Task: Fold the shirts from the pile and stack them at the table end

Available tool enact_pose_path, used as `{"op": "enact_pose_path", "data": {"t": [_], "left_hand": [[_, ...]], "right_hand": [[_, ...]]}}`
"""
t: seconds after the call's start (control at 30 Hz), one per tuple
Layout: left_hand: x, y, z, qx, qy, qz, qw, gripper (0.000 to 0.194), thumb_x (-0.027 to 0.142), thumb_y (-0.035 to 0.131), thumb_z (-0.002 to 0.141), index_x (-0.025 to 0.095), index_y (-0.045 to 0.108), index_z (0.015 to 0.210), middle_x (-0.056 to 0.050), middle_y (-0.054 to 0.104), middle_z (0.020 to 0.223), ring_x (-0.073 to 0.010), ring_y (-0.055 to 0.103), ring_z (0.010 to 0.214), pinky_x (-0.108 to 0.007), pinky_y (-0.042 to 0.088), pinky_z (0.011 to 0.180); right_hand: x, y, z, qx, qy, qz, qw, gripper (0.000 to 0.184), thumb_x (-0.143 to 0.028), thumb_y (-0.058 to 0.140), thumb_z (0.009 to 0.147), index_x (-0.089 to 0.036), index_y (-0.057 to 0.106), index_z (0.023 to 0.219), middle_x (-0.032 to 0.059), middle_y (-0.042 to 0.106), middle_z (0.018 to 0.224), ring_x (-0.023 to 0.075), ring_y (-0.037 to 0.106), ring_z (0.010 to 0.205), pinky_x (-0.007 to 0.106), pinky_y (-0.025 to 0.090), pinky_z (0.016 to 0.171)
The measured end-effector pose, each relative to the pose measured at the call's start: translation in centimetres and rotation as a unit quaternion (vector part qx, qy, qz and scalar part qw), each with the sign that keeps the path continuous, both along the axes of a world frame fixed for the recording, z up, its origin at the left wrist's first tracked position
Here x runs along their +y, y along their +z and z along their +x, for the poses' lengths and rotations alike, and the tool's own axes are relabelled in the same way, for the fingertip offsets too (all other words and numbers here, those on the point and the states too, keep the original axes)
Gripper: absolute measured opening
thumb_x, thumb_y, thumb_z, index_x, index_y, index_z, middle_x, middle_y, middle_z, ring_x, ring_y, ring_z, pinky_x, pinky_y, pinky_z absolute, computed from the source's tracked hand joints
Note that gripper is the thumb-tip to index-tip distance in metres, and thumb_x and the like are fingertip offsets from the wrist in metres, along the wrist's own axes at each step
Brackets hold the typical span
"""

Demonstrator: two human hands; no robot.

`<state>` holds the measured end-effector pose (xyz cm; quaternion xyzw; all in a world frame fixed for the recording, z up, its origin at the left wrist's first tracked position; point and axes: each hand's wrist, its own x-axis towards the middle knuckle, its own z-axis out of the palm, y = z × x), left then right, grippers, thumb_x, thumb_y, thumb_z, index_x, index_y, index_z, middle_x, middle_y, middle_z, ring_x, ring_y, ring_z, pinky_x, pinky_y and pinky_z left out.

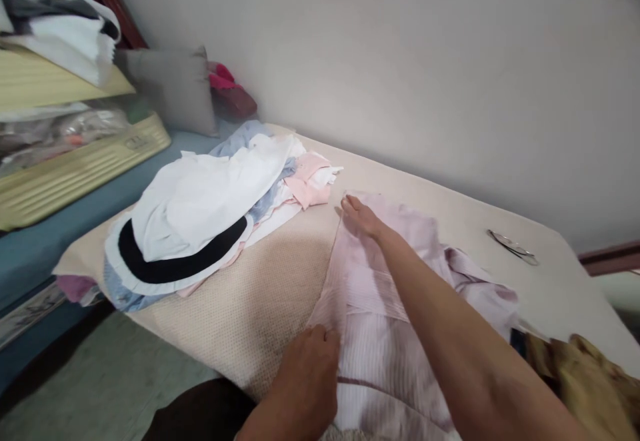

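Observation:
A pale pink striped shirt (380,308) lies spread on the beige mattress (260,294) in front of me. My right hand (361,216) reaches far across it and lies flat with fingers stretched on the shirt's far edge. My left hand (306,371) rests near the front, fingers curled and pinching the shirt's near left edge. My right forearm crosses over the middle of the garment.
A pile of white, blue and pink clothes (210,208) with a black band sits to the left. Glasses (513,246) lie at the right near the wall. A mustard garment (585,374) is at the right front. Cream storage cases (75,161) and a grey pillow (175,88) stand behind.

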<state>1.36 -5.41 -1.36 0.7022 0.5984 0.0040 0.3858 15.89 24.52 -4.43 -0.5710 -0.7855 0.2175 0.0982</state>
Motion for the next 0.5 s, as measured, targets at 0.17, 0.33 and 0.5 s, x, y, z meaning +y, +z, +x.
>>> {"op": "enact_pose_path", "data": {"t": [0.17, 0.33, 0.5], "left_hand": [[0.0, 0.3, -0.1, 0.014, -0.007, 0.029, 0.999, 0.024, 0.013, 0.049, 0.087, 0.016, 0.061, 0.108, -0.011, 0.062, 0.111, -0.0253, 0.06, 0.102, -0.039, 0.048, 0.089], [0.3, 0.5, -0.1, 0.028, 0.002, 0.053, 0.998, 0.02, 0.015, 0.048, 0.089, 0.018, 0.062, 0.103, -0.009, 0.064, 0.108, -0.0237, 0.062, 0.099, -0.037, 0.047, 0.084], [1.3, 1.9, -1.5, 0.087, 0.111, 0.074, 0.987, 0.01, 0.024, 0.052, 0.089, 0.021, 0.059, 0.095, -0.005, 0.065, 0.101, -0.0203, 0.062, 0.091, -0.032, 0.043, 0.076]], "right_hand": [[-5.1, 4.8, 8.2, -0.058, -0.015, 0.013, 0.998, 0.037, -0.046, 0.049, 0.093, -0.017, 0.069, 0.103, 0.0113, 0.074, 0.105, 0.0247, 0.066, 0.097, 0.034, 0.047, 0.085], [-12.8, 5.5, 14.3, -0.189, -0.08, -0.012, 0.979, 0.03, -0.05, 0.056, 0.088, -0.021, 0.065, 0.084, 0.0065, 0.071, 0.083, 0.022, 0.064, 0.076, 0.031, 0.04, 0.065], [-16.1, 3.2, 15.2, -0.282, -0.076, 0.021, 0.956, 0.033, -0.052, 0.059, 0.088, -0.02, 0.064, 0.097, 0.0102, 0.069, 0.101, 0.0241, 0.065, 0.085, 0.03, 0.036, 0.062]]}}
